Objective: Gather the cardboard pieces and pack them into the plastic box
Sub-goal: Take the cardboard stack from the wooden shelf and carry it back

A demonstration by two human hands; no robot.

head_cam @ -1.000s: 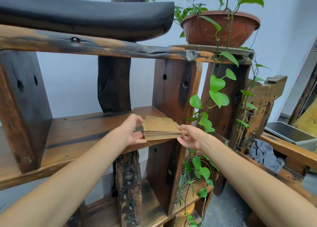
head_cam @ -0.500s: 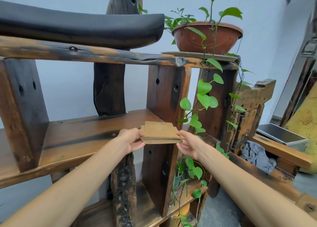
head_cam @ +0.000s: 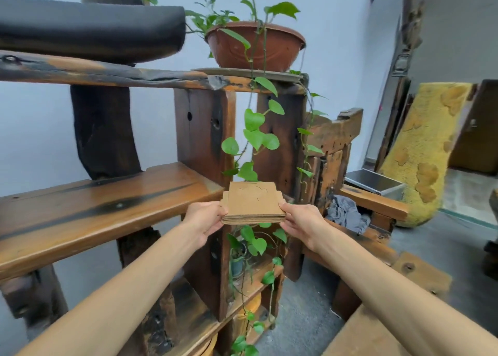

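Observation:
A flat stack of brown cardboard pieces (head_cam: 253, 203) hangs in the air just off the right end of the wooden shelf board (head_cam: 102, 202). My left hand (head_cam: 206, 218) grips the stack's left edge and my right hand (head_cam: 299, 221) grips its right edge, holding it level. A grey box-like tray (head_cam: 377, 184) rests on a wooden ledge at the right; I cannot tell whether it is the plastic box.
A rough wooden shelving unit fills the left. A brown plant pot (head_cam: 256, 47) stands on the top board, and its vine (head_cam: 256, 137) trails down right behind the stack. A grey cloth (head_cam: 347, 215) lies lower right. A yellow rug (head_cam: 420, 153) leans at the far right.
The stack has come off the shelf board and moved right, clear of its end. Both hands have stayed on its edges, and the view has swung to the right.

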